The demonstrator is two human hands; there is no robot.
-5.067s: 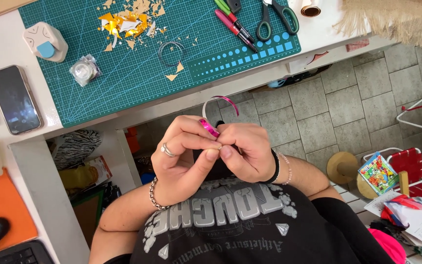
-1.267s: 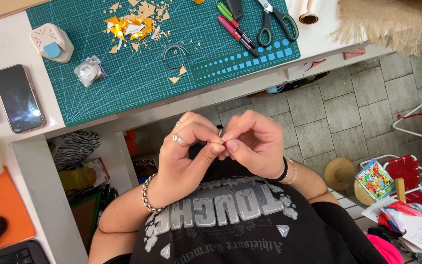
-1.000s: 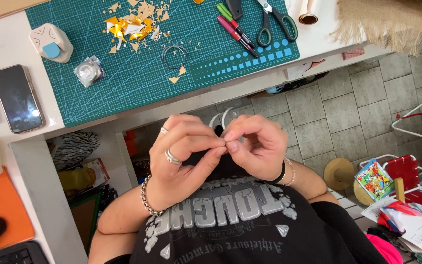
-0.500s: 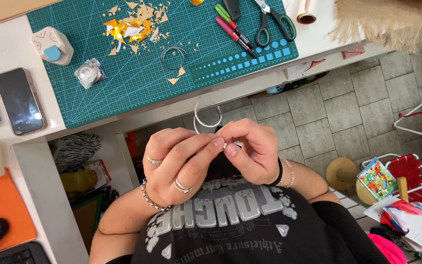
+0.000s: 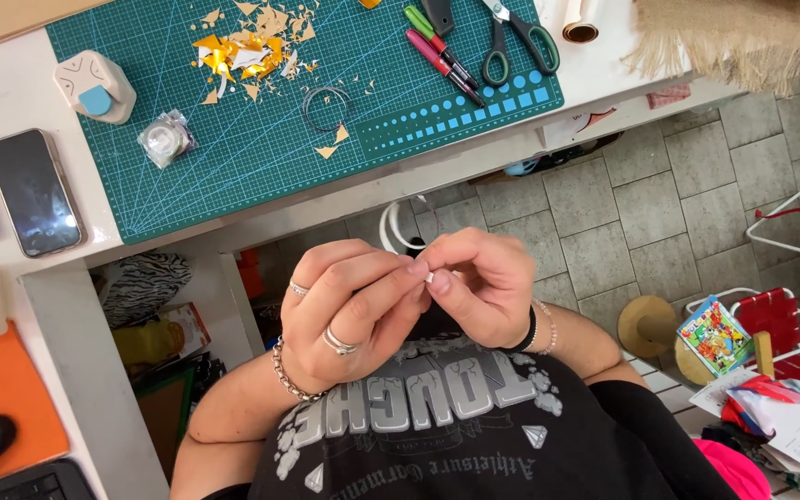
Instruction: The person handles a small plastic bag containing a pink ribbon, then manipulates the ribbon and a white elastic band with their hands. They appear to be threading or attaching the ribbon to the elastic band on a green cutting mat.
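Both hands are raised in front of my chest, below the table edge. My left hand [image 5: 344,310], with rings and a chain bracelet, and my right hand [image 5: 483,287], with a black wristband, pinch the end of a thin white curved band [image 5: 388,231] between their fingertips. The band loops up from behind my fingers toward the table edge. A small white bit shows where the fingertips meet; most of the band's end is hidden by my fingers.
A green cutting mat [image 5: 261,157] lies on the white table with gold paper scraps [image 5: 233,56], a wire ring [image 5: 324,106], a roll of tape [image 5: 165,141], a corner punch [image 5: 94,85], markers [image 5: 437,51] and scissors [image 5: 511,37]. A phone [image 5: 34,190] lies to the left, burlap [image 5: 733,37] at the right.
My hands have shifted slightly lower and right, with the fingers working the band's end. The pink piece seen five seconds ago is out of sight, and the white loop now shows above my fingers.
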